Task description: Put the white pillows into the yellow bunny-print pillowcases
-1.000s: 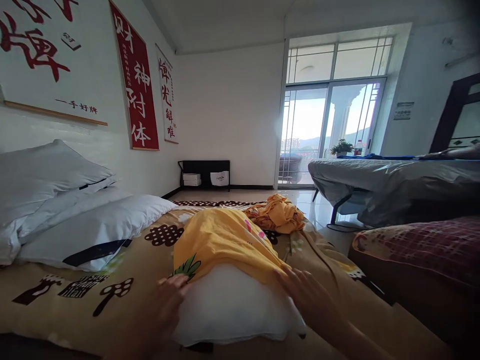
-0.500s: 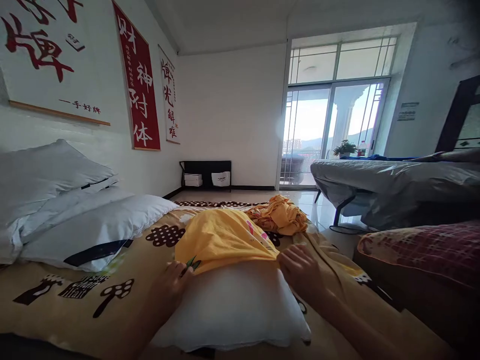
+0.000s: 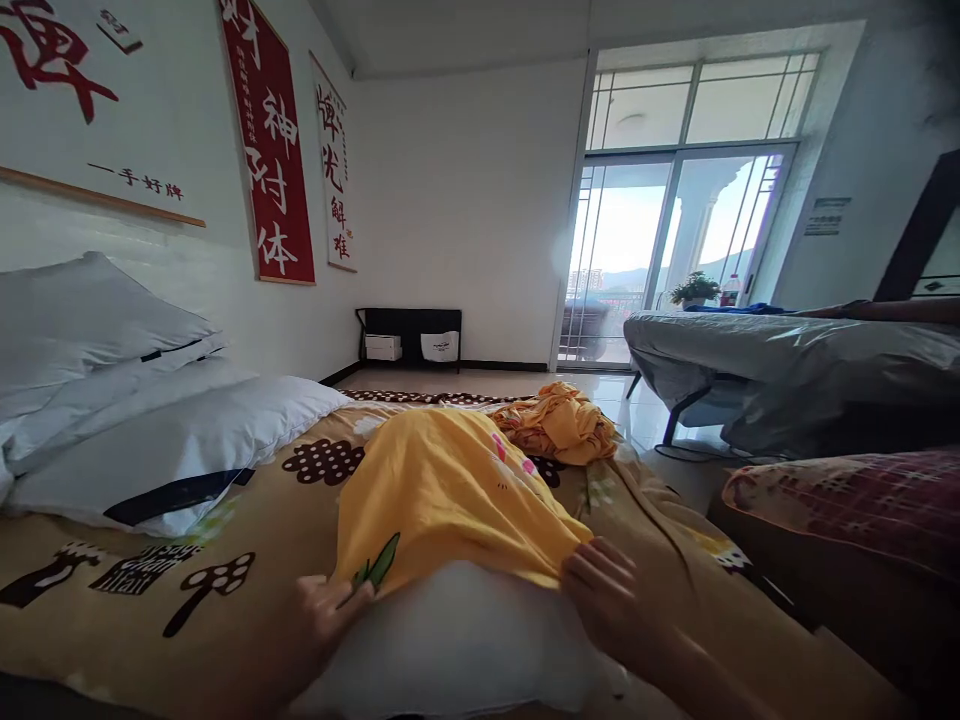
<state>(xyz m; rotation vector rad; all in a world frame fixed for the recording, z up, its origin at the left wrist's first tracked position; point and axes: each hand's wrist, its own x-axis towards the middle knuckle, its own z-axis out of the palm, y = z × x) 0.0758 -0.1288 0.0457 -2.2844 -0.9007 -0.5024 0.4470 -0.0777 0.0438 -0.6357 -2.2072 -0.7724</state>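
A yellow pillowcase (image 3: 442, 500) with pink and green prints covers the far part of a white pillow (image 3: 457, 640) lying on the bed. The near part of the pillow is bare. At the left corner of the pillowcase's opening, my left hand (image 3: 330, 610) is closed on the hem, beside a green leaf print. My right hand (image 3: 604, 585) grips the opposite corner of the hem. Between the two hands the hem is stretched over the pillow. Just beyond lies a crumpled bundle of yellow cloth (image 3: 562, 425).
White pillows (image 3: 202, 440) are stacked on the left side of the patterned bed sheet (image 3: 262, 530). To the right stands a plastic-covered table (image 3: 787, 360), with a reddish checked cushion (image 3: 847, 500) nearer me. A low black shelf (image 3: 411, 335) is by the far wall.
Both hands have pulled the pillowcase hem toward me, so more of the white pillow is covered. My hands are slightly farther apart. The view has shifted a little.
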